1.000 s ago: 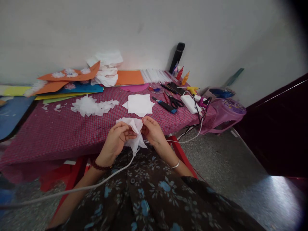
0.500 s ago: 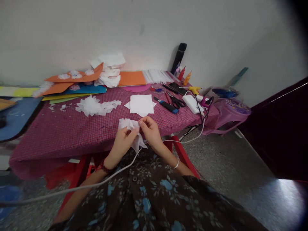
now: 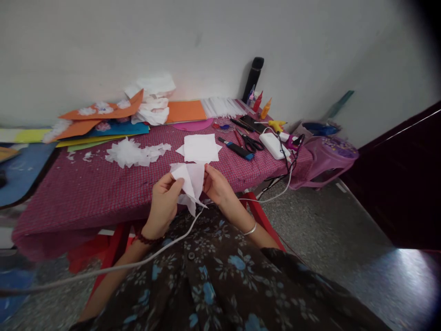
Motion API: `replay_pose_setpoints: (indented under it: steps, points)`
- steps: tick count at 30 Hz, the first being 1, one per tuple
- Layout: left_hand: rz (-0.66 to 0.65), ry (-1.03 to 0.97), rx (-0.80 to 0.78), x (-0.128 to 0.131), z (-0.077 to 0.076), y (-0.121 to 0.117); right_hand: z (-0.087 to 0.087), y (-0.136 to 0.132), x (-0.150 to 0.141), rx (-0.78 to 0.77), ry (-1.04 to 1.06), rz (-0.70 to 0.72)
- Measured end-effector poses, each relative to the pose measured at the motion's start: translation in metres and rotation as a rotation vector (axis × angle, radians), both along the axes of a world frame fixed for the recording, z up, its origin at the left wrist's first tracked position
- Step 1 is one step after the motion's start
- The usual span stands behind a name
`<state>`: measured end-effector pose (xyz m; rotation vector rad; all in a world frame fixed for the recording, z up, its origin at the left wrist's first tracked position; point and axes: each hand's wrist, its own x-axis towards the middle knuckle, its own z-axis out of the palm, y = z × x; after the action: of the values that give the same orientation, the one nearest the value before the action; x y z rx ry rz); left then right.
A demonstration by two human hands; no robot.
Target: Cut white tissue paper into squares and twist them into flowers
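Through my feed the left hand (image 3: 162, 202) pinches a flap of thin white paper (image 3: 196, 176), the right hand (image 3: 217, 185) its edge, so I favour light, even tension against tearing.

fingers (image 3: 176, 186) pinching white tissue (image 3: 195, 178), checked tablecloth (image 3: 86, 193)

A papercraft workspace
From afar I see black-handled metal scissors (image 3: 247, 139), a rectangular orange paper sheet (image 3: 187, 111), a red-checked fabric tablecloth (image 3: 86, 193).
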<state>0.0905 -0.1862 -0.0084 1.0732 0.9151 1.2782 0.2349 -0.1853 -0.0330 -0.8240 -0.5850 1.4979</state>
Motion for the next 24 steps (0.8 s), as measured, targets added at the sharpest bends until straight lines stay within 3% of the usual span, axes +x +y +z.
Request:
replay_pose_setpoints:
  steps: [5,8,14,20,24]
  points:
    - [0.005,0.079,0.084,0.001,-0.005,-0.001,0.009,-0.015,-0.004,0.261,-0.438,-0.007]
    - [0.006,0.053,0.084,0.003,-0.004,0.0,0.007,-0.015,-0.004,0.288,-0.611,-0.1]
    - [0.08,-0.224,-0.077,-0.002,0.007,0.006,0.002,-0.006,0.003,0.216,-0.69,-0.288]
    - [-0.183,-0.088,-0.212,0.003,0.002,-0.006,0.007,-0.008,-0.004,0.262,-0.733,-0.27]
    - [-0.148,-0.032,-0.104,0.014,-0.007,-0.011,0.004,-0.009,-0.01,0.323,-0.729,-0.194]
